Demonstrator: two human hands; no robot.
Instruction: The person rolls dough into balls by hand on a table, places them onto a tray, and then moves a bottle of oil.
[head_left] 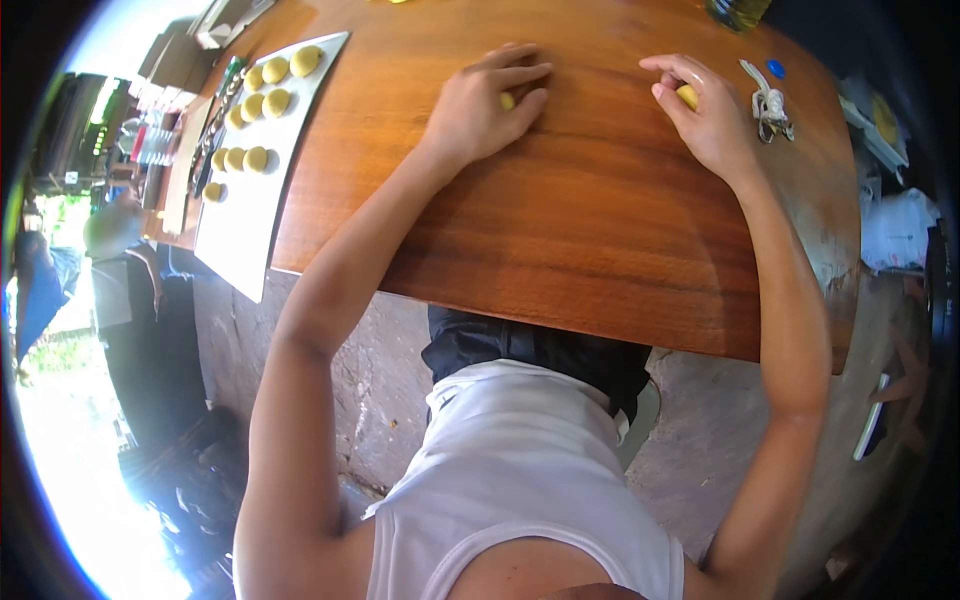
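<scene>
My left hand [485, 105] rests on the wooden table [520, 220], curled around a small yellow dough ball [508, 101]. Only a bit of that ball shows between thumb and fingers. Farther right, my right hand [705, 115] is cupped over another yellow dough ball [687, 96], which peeks out between thumb and forefinger. On the left, a white tray [240, 240] carries several round yellow dough balls [277, 102] in loose rows, apart from my left hand.
Right of my right hand lie keys on a white cord [770, 108] and a blue cap [775, 68]. A bottle of yellowish liquid [738, 12] stands at the far edge. Cardboard boxes [175, 60] are beyond the tray. A person [120, 235] is at the left.
</scene>
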